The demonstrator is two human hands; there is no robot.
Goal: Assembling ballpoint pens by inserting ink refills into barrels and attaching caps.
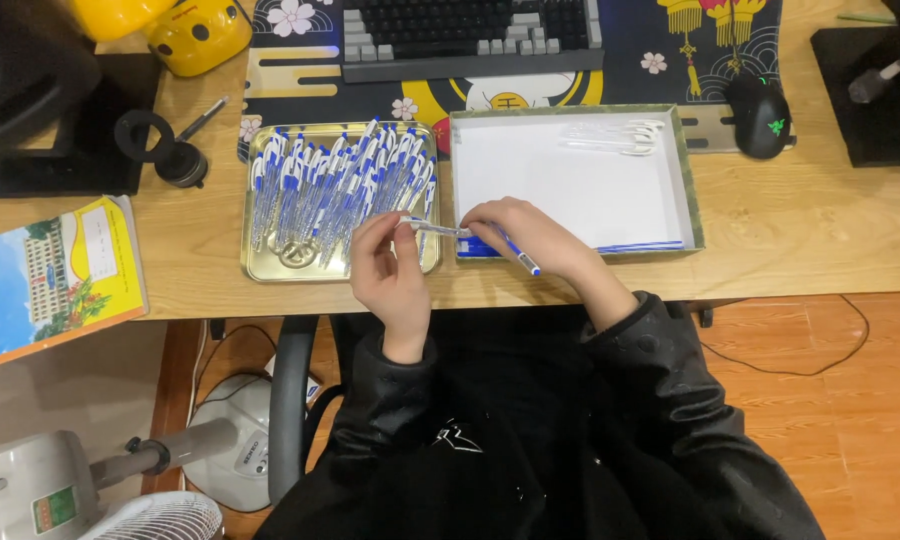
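A gold metal tray (260, 268) on the wooden desk holds several blue-and-white ballpoint pens (335, 185) in a heap. To its right lies a shallow white box (570, 180) with a green rim, with a few clear pen barrels (615, 136) at its far edge. My left hand (390, 275) and my right hand (520, 235) meet between tray and box, each gripping one end of a clear pen barrel (435, 229). A blue pen part (520, 258) sticks out under my right fingers.
A keyboard (470, 35) on a patterned desk mat lies behind the tray and box. A black mouse (760, 115) sits at the right, a yellow toy (195, 35) and a black stand at the back left, a booklet (55, 275) at the desk's left edge. A fan (120, 490) stands on the floor.
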